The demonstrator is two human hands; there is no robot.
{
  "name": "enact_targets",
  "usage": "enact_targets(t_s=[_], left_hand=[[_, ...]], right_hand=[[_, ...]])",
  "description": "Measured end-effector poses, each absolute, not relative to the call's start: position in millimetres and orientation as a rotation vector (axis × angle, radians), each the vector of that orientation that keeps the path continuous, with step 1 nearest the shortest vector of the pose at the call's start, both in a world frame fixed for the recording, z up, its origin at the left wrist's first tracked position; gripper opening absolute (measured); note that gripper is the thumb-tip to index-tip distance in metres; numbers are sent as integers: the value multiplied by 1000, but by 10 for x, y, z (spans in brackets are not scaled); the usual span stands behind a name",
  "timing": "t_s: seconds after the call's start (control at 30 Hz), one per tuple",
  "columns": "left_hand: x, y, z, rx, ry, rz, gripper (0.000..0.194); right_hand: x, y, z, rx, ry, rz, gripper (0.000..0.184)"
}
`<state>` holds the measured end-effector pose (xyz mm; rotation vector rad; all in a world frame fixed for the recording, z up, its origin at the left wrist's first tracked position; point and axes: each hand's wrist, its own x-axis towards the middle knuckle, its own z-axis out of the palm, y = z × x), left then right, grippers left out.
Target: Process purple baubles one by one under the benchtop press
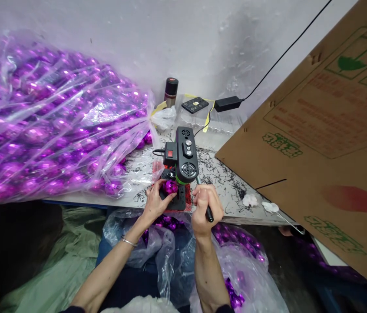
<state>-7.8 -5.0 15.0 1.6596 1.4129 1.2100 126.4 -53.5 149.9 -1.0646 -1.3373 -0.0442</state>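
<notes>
A small black bench press machine with a red switch stands at the front edge of the white worktable. My left hand pinches a shiny purple ball and holds it on the machine's base under the head. My right hand is closed round the machine's black lever handle, just right of the machine.
A big clear plastic bag of purple balls fills the table's left. More purple balls lie in plastic bags on my lap. A large cardboard box stands on the right. A thermos, a remote and a power adapter sit by the wall.
</notes>
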Motion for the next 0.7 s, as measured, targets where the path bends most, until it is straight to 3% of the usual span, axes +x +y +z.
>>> enact_targets(t_s=[0.3,0.7], left_hand=[[-18,-72,-101,1926,1340,1298,55],[-22,-91,-5,1779,1291,1275,51]], right_hand=[[1260,-569,1458,-1079,-1365,-54,33],[1195,-517,768,-1019,-1283,-126,33]])
